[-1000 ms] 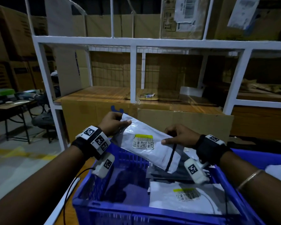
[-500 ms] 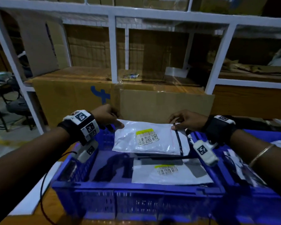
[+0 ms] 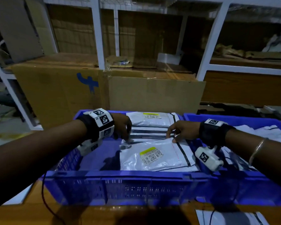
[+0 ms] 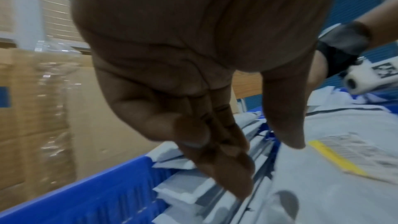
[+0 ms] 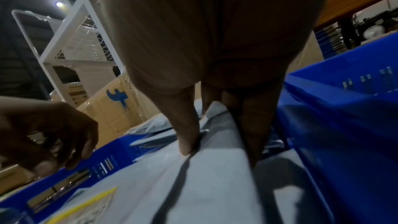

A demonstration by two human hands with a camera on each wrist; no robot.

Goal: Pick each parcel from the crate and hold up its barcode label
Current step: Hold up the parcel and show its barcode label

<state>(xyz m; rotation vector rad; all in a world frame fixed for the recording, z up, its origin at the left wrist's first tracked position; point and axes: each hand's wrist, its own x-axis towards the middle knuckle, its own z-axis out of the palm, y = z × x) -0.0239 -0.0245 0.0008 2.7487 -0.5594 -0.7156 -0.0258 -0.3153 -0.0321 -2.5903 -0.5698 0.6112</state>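
Reaching into the crate [image 3: 136, 176], both hands began the next pick: R hand [image 3: 182, 129] pinched the top parcel [image 3: 152, 153] edge, L hand [image 3: 122, 125] hovered w/ fingers loose, unladen; next move probably req. L pinch, then lift w/ barcode label [image 3: 151, 155] outward.

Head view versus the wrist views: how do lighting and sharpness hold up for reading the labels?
Head view: dim, hand shadows across the crate, yet the near label shows fairly sharp. Left wrist: motion blur smears the label. Right wrist: the right hand fills the frame, its shadow across the parcel; label blurred.
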